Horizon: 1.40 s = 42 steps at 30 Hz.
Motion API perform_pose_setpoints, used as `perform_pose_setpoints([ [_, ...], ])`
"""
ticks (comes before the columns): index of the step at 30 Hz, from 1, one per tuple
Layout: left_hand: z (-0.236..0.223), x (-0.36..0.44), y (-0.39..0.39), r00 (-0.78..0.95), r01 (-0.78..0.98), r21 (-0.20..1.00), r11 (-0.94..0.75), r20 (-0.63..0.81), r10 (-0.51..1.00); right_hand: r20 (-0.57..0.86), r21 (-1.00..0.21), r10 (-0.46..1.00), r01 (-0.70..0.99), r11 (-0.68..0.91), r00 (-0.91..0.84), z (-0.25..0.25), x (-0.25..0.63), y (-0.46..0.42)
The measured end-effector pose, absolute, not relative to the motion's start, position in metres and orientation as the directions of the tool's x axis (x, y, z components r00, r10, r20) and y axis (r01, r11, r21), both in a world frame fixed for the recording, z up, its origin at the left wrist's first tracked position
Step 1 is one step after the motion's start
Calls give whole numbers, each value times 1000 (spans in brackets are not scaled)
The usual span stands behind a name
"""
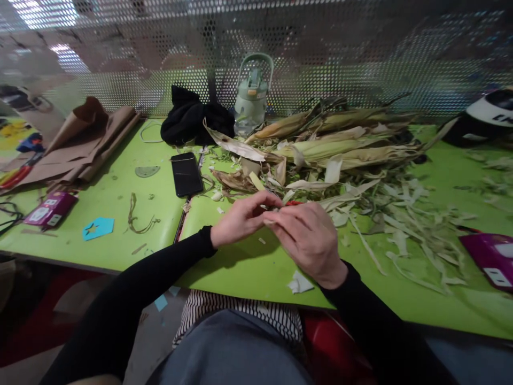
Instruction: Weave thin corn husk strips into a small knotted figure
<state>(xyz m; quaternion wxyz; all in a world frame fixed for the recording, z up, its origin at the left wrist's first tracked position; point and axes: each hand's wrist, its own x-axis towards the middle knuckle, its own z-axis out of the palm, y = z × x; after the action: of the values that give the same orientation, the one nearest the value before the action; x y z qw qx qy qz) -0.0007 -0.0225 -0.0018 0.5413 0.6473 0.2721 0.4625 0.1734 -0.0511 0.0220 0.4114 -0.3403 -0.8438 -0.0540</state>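
My left hand point(240, 220) and my right hand point(310, 239) meet above the green table point(224, 267), fingertips pinched together. A small pale scrap shows at the fingertips, mostly hidden, and its kind cannot be made out. Just behind my right hand a bit of a red object point(294, 203) shows. Beyond both hands lies a heap of dried corn husks point(320, 149), yellow-green to brown. Shredded husk strips point(420, 230) spread out on the right. A white crumpled scrap point(300, 282) rests near the table's front edge, below my right hand.
A black phone point(186, 174) lies left of the husks. Behind stand a green bottle point(251, 99) and a black cloth bundle point(192, 117) before a perforated metal screen point(340, 59). Brown paper point(86, 141), a blue paper piece point(98, 229) and purple power strips point(51, 209) flank the work area.
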Motion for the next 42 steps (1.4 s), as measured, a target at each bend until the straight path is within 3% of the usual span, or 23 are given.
perform_pose_setpoints([
  [4, 1, 1, -26, 483, -123, 981, -153, 194, 854, 529, -701, 836, 480, 528, -147, 25, 175, -52],
  [7, 9, -1, -25, 481, -210, 977, -42, 141, 865, 373, -859, 925, 352, 372, -69, 27, 179, -49],
  [11, 17, -7, -22, 532, -316, 942, 112, 78, 843, 398, -818, 904, 385, 428, -157, 29, 183, -45],
  [16, 17, -9, -23, 586, -307, 932, 191, 27, 810, 502, -695, 832, 464, 550, -234, 29, 184, -45],
  [19, 12, -6, -23, 517, -244, 963, 110, 33, 855, 597, -549, 743, 522, 653, -302, 27, 182, -45],
  [23, 6, -2, -22, 356, -102, 982, -162, 188, 915, 687, -337, 591, 535, 774, -422, 24, 178, -45],
  [25, 7, -2, -22, 351, -132, 979, -152, 190, 917, 693, -302, 566, 533, 790, -446, 23, 177, -45],
  [29, 16, -6, -22, 465, -333, 935, 120, 53, 884, 686, -386, 623, 537, 750, -377, 26, 177, -48],
  [34, 23, -10, -22, 553, -387, 867, 312, -52, 831, 584, -599, 759, 480, 642, -286, 29, 181, -49],
  [39, 20, -10, -20, 528, -433, 825, 363, -94, 844, 597, -532, 705, 468, 705, -383, 29, 184, -44],
  [42, 21, -11, -20, 536, -416, 822, 389, -124, 835, 534, -591, 752, 467, 659, -386, 30, 184, -41],
])
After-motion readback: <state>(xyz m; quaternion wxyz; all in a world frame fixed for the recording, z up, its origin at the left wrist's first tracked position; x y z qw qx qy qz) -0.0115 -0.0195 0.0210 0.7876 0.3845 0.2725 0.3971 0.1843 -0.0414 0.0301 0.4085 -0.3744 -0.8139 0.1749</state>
